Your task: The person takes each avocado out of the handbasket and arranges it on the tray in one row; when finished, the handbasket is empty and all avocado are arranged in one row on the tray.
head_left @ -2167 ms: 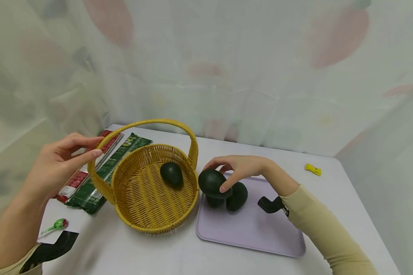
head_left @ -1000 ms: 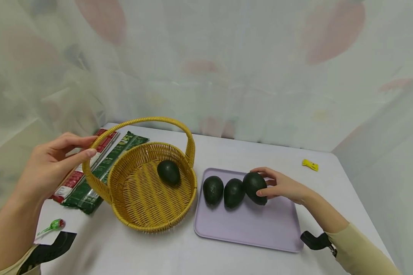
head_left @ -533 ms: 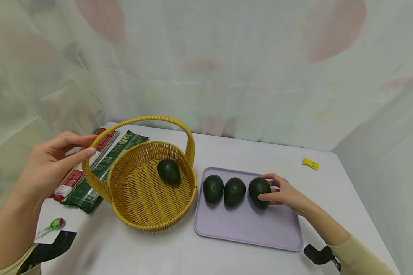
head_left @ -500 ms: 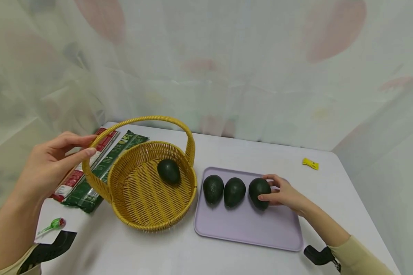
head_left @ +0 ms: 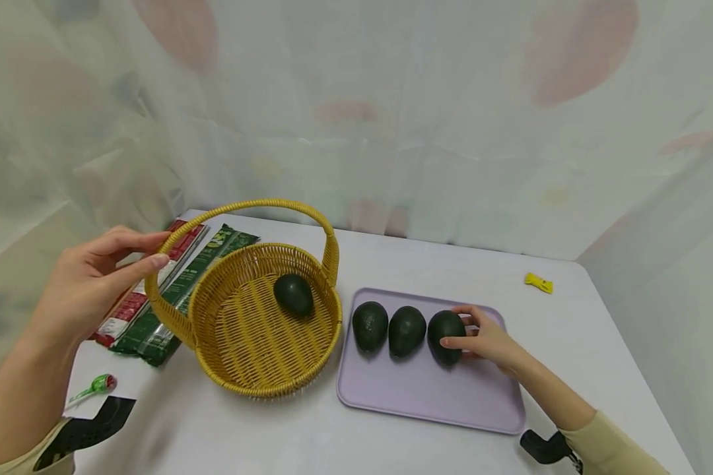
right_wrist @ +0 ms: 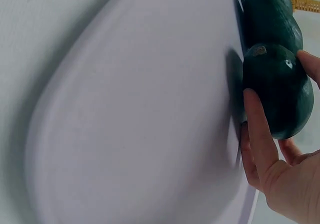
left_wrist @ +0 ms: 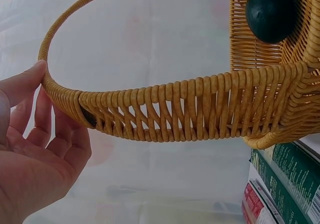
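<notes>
In the head view, my left hand (head_left: 103,277) pinches the arched handle of a yellow wicker basket (head_left: 264,389) between thumb and fingers. One dark green avocado (head_left: 294,295) lies inside the basket, toward its right side. To the right, my right hand (head_left: 487,340) grips another avocado (head_left: 445,338) from its right side, thumb in front and fingers behind. That fruit is at the lilac tray (head_left: 428,396), beside two more avocados, the middle one (head_left: 407,332) and the left one (head_left: 370,326). The right wrist view shows fingertips around the held avocado (right_wrist: 277,91).
A red packet (head_left: 121,316) and a green packet (head_left: 204,264) lie behind and left of the basket. A green-wrapped lollipop (head_left: 98,385) is at the front left. A small yellow wrapped candy (head_left: 538,283) sits at the back right. Patterned curtains (head_left: 356,132) hang behind the white table.
My right hand carried an avocado from beside the basket rightward to the tray's right part, beside the other two. My left hand has kept hold of the basket handle.
</notes>
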`<action>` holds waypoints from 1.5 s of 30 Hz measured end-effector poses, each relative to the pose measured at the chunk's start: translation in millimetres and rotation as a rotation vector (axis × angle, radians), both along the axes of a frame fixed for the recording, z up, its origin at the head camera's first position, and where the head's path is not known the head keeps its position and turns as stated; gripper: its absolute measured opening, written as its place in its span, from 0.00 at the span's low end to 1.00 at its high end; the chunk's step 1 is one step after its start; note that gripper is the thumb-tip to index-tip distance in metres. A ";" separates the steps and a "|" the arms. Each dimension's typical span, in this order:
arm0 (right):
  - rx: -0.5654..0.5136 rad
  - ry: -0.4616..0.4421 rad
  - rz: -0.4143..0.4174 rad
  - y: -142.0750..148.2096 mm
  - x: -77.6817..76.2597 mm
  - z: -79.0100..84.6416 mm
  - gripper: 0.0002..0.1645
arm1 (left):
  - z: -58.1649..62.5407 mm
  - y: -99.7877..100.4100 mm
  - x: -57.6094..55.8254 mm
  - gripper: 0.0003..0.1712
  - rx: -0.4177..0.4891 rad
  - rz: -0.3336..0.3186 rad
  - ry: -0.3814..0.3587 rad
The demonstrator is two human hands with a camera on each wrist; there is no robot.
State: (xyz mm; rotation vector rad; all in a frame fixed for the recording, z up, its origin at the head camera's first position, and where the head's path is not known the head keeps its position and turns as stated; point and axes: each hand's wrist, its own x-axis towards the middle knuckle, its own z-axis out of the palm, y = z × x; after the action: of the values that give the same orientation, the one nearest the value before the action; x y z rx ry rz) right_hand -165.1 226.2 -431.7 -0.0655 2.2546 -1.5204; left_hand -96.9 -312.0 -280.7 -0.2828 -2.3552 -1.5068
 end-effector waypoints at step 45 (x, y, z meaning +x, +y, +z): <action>0.199 0.223 0.075 1.2 -11.0 40.0 0.39 | 1.5 0.0 1.6 0.16 -0.070 0.026 -0.015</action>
State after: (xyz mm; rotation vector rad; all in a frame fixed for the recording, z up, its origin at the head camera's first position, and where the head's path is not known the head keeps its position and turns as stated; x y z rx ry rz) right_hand -176.1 227.4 -391.7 -0.2699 2.5355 -1.2988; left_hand -95.3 -312.0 -279.1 -0.2574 -2.4173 -1.4218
